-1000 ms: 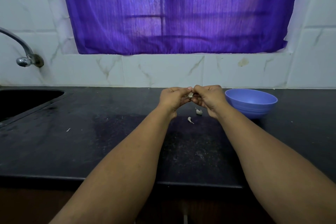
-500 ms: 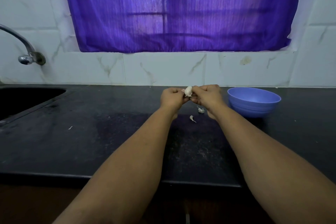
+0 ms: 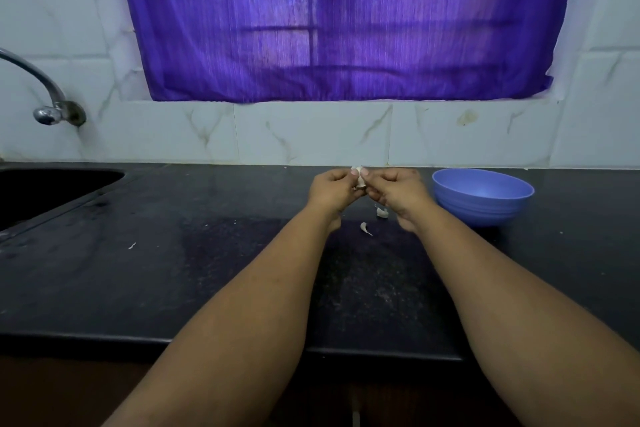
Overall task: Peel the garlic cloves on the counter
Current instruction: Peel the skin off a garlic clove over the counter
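The small white papery garlic clove [image 3: 358, 178] sits up off the black stone worktop [image 3: 173, 270], pinched between my two hands out near the wall. My left hand [image 3: 334, 188] curls round its near side, fingers clamped on it; my right hand [image 3: 394, 189] pinches the other side, fingertips meeting the clove at its top. Pale skin shows above my knuckles, so I judge I'm mid-peel, working the husk loose. To do this well, I want the left hand steady as the anchor and the right doing the pulling, catching a loose edge with the nail and drawing it along the clove rather than across. A light grip, I reckon: squeeze hard and the clove bruises or shoots out. Just below my hands, two more small white garlic cloves [image 3: 382, 212] lie on the worktop, one nearer me [image 3: 364, 227]. Whether they're peeled I can't tell. The round blue plastic bowl [image 3: 483, 196] stands just beside my right hand.
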Demonstrator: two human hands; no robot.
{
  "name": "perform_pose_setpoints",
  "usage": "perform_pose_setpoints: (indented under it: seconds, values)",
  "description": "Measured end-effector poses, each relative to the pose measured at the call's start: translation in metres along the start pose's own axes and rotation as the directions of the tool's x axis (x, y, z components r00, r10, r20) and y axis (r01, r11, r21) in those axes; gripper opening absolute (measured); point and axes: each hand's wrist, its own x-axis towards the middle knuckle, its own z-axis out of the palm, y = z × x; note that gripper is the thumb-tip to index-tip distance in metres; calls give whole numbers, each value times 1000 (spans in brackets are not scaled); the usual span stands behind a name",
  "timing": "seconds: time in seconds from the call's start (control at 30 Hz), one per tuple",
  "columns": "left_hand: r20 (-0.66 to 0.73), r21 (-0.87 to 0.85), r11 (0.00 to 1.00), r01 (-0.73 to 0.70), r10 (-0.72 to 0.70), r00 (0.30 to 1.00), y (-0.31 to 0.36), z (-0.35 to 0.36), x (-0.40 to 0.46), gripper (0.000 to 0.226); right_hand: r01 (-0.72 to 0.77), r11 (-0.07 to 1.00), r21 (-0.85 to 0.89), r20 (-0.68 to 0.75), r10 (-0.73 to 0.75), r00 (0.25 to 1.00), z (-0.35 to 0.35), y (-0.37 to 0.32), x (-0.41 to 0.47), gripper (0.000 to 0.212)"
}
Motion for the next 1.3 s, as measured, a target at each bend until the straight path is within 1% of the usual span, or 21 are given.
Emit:
perform_pose_setpoints:
  seconds: [0.07, 0.27, 0.37, 0.4, 0.47, 0.53, 0.6, 0.67, 0.73, 0.77, 0.87, 0.97, 1.1, 1.23, 1.3]
  values:
    - [11, -4, 1000, 7, -7, 1000, 1, 1, -1, 17, 2, 1000, 30, -12, -1, 1000, -2, 0, 1, 27]
    - [-1, -91, 994, 63, -63, 998, 4, 0, -1, 22, -19, 999, 47, -4, 19, 1000, 0, -3, 1, 16]
    - [-11, -139, 986, 92, -95, 995, 5, -1, -1, 28, -69, 973, 219, 17, 67, 998, 3, -8, 0, 9]
    - [-9, -142, 985, 97, -99, 995, 5, 0, -2, 25, -104, 959, 265, 33, 99, 995, 4, -9, 0, 10]
    - [-5, -155, 981, 118, -120, 993, 7, 1, -3, 20, -178, 930, 321, 61, 167, 984, 4, -8, 0, 14]
    - [0, -168, 976, 140, -142, 990, 9, 1, -4, 23, -229, 910, 347, 76, 216, 973, 4, -9, 1, 15]
    - [-8, -160, 976, 149, -153, 988, 11, 1, -4, 27, -245, 913, 327, 73, 234, 970, 3, -8, 2, 15]
    - [-37, -130, 980, 153, -159, 987, 11, 2, -5, 20, -239, 929, 283, 40, 238, 971, 4, -8, 4, 16]
    - [-98, -89, 985, 150, -158, 982, 10, 5, -6, 9, -222, 950, 219, -29, 233, 972, 9, -7, 4, 17]
    - [-131, -73, 987, 143, -152, 980, 9, 6, -7, 8, -216, 958, 189, -69, 232, 970, 13, -6, 5, 18]
    - [-187, -80, 989, 122, -135, 973, 7, 10, -6, 12, -206, 965, 164, -153, 231, 961, 20, -2, 10, 22]
    - [-204, -112, 987, 115, -136, 969, 5, 13, -5, 16, -206, 971, 118, -192, 226, 955, 24, -1, 13, 15]
    - [-225, -115, 989, 93, -117, 967, 1, 12, -2, 17, -187, 979, 81, -252, 202, 946, 27, 0, 16, 30]
    - [-212, -105, 993, 51, -72, 974, -1, 12, -3, 21, -173, 984, 52, -311, 180, 933, 29, 2, 18, 32]
    - [-207, -95, 995, 25, -44, 977, 0, 15, -5, 20, -170, 980, 103, -345, 196, 918, 26, 4, 19, 27]
